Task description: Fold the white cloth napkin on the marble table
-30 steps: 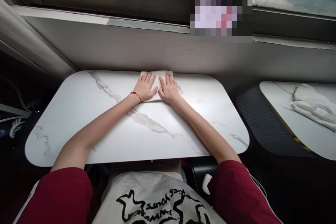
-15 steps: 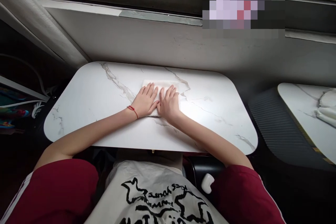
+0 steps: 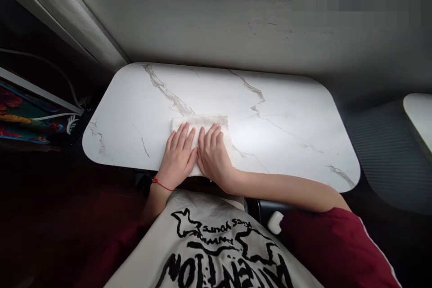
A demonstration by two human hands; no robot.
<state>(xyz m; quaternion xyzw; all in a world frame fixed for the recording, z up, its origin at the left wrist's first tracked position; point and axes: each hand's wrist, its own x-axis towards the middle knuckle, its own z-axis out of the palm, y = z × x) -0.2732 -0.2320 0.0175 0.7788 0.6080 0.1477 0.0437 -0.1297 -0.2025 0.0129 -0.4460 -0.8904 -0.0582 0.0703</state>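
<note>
A folded white cloth (image 3: pixel 202 120) lies flat on the white marble-patterned tabletop (image 3: pixel 290 108), close to its near edge. My left hand (image 3: pixel 178 155), with a red string bracelet at the wrist, rests palm down on the left part of the cloth, fingers stretched out. Beside it, my right hand (image 3: pixel 214 155) presses on the cloth with its fingers laid forward. The thumbs are close together in the middle. Both hands cover much of the cloth's near half.
A grey wall (image 3: pixel 202 27) runs along the table's far side. Cables (image 3: pixel 71 121) and colourful fabric (image 3: pixel 23 117) are at the left. Another white tabletop (image 3: pixel 421 108) stands to the right. A small white object (image 3: pixel 276 222) lies below the near edge.
Both hands and the cloth have slid toward my body, from the middle of the table to its near edge. My left elbow has drawn back. The view has shifted somewhat.
</note>
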